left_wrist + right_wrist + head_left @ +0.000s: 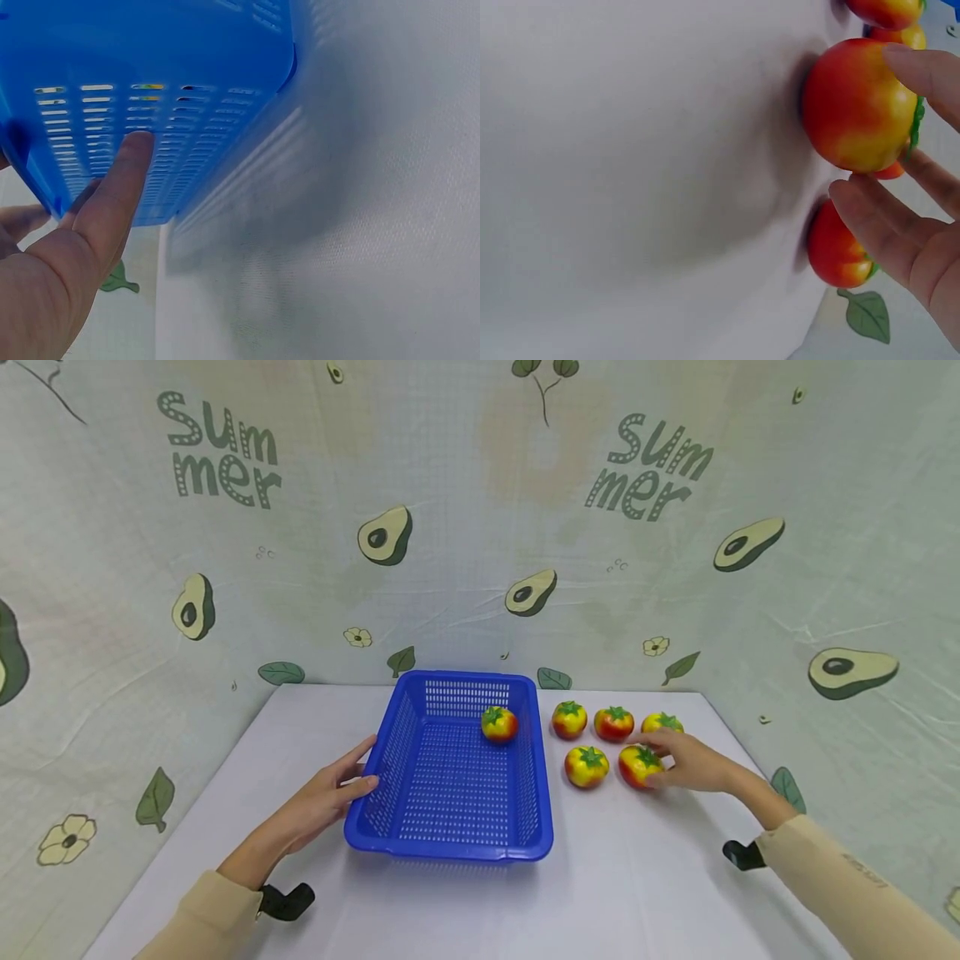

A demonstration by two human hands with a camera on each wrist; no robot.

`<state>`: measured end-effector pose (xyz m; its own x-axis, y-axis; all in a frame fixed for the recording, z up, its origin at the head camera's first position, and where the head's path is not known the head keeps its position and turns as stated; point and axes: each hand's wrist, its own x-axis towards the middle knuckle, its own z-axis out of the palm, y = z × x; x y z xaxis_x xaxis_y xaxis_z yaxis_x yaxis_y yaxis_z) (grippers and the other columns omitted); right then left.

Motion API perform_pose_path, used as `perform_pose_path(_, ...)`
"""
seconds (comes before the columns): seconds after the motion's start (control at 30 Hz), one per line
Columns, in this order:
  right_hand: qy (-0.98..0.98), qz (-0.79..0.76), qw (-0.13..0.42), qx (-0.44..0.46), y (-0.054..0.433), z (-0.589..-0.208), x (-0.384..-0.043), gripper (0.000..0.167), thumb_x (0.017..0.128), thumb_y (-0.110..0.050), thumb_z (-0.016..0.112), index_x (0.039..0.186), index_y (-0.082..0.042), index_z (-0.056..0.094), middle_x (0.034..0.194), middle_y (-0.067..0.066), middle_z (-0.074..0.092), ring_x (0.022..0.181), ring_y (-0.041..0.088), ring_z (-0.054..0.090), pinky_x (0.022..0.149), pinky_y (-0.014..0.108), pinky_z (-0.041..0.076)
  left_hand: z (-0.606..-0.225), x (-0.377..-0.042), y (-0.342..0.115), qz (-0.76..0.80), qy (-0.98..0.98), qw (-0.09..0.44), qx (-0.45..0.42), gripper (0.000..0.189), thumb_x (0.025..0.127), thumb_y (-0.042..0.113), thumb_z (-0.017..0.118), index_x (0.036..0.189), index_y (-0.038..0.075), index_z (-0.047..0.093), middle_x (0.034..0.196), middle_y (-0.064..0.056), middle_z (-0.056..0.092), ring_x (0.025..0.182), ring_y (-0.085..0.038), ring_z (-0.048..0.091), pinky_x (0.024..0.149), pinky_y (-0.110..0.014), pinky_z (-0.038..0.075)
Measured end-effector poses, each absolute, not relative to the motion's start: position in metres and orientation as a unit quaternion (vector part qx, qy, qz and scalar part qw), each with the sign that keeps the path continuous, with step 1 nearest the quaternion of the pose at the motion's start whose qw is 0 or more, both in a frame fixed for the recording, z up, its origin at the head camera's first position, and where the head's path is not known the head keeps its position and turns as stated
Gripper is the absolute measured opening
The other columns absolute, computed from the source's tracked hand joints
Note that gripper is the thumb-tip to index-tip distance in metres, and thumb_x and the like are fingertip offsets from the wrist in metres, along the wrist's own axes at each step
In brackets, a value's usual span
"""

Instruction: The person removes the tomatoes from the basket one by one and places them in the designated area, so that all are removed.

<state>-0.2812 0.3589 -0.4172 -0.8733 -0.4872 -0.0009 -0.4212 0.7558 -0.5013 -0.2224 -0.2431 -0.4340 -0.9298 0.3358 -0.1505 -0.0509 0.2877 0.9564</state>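
Note:
A blue plastic basket (448, 849) with slotted walls stands on the white table. Along its left rim lies my left hand (322, 800), with the thumb at the rim and a straight finger (124, 180) against the outer wall. One red-and-yellow tomato (499, 725) with a green leafy top sits inside, at the back right. To the right of the basket, my right hand (688, 762) reaches around the near right tomato (859, 105). Its thumb (922, 71) lies over one side, the fingers at the opposite side. This tomato rests on the table; contact at the fingertips is hard to tell.
Several more tomatoes stand right of the basket: one back left (569, 720), one back middle (613, 724), one back right (663, 723) partly behind my right hand, and one near left (587, 767). A printed cloth (465, 635) hangs behind the table (630, 877).

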Motion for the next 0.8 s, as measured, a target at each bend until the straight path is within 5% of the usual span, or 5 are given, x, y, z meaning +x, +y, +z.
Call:
perform_pose_path(0.23, 0.943, -0.219, 0.034, -0.247, 0.348, -0.383, -0.283, 0.061, 0.093, -0.019, 0.084, 0.146, -0.003, 0.060, 0.145, 0.024, 0.058, 0.130, 0.046, 0.055, 0.104, 0.068, 0.051, -0.435, -0.223, -0.245, 0.589, 0.787, 0.161, 0.092, 0.081, 0.109, 0.035, 0.062, 0.173, 0.029, 0.013, 0.165, -0.028, 0.033, 0.139, -0.043, 0.053, 0.114, -0.058, 0.047)
perform_pose_path(0.8, 0.932, -0.190, 0.002, -0.308, 0.253, -0.317, -0.314, 0.066, 0.093, -0.021, 0.084, 0.153, -0.017, 0.057, 0.154, 0.016, 0.054, 0.140, 0.039, 0.051, 0.107, 0.064, 0.051, -0.436, -0.224, -0.246, 0.591, 0.784, 0.165, 0.096, 0.082, 0.108, 0.035, 0.063, 0.173, 0.029, 0.013, 0.163, -0.027, 0.035, 0.136, -0.040, 0.056, 0.114, -0.056, 0.049)
